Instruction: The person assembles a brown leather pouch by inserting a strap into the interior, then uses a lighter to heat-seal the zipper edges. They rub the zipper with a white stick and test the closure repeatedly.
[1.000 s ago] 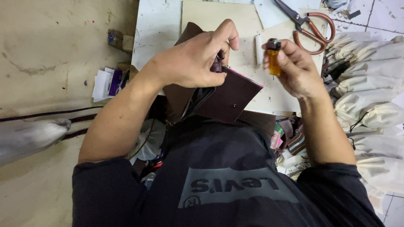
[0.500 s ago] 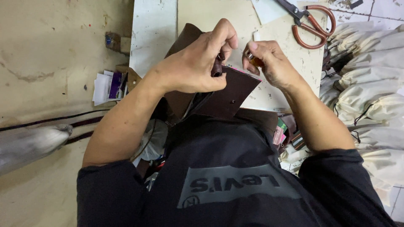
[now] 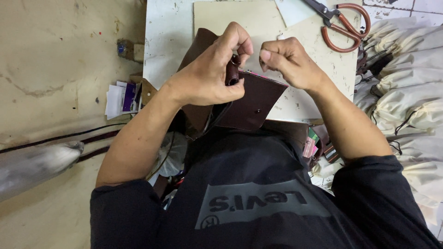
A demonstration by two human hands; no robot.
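Note:
My left hand (image 3: 207, 78) pinches a small dark brown strap (image 3: 232, 74) at the top edge of a brown leather flap (image 3: 254, 103), held up over my lap. My right hand (image 3: 290, 64) is curled into a fist just right of the strap, thumb pointing toward it. The small orange lighter it held a moment ago is hidden inside the fist. More brown leather (image 3: 196, 50) hangs behind my left hand.
Orange-handled scissors (image 3: 344, 23) lie at the back right of the white table (image 3: 166, 41), beside cream card sheets (image 3: 230, 16). Pale drawstring cloth bags (image 3: 406, 83) pile up on the right. Paper scraps (image 3: 122, 97) lie on the floor to the left.
My right hand, holding the orange lighter, came in from the right to the strap; the lighter is now out of sight in the fist. My left hand kept its grip.

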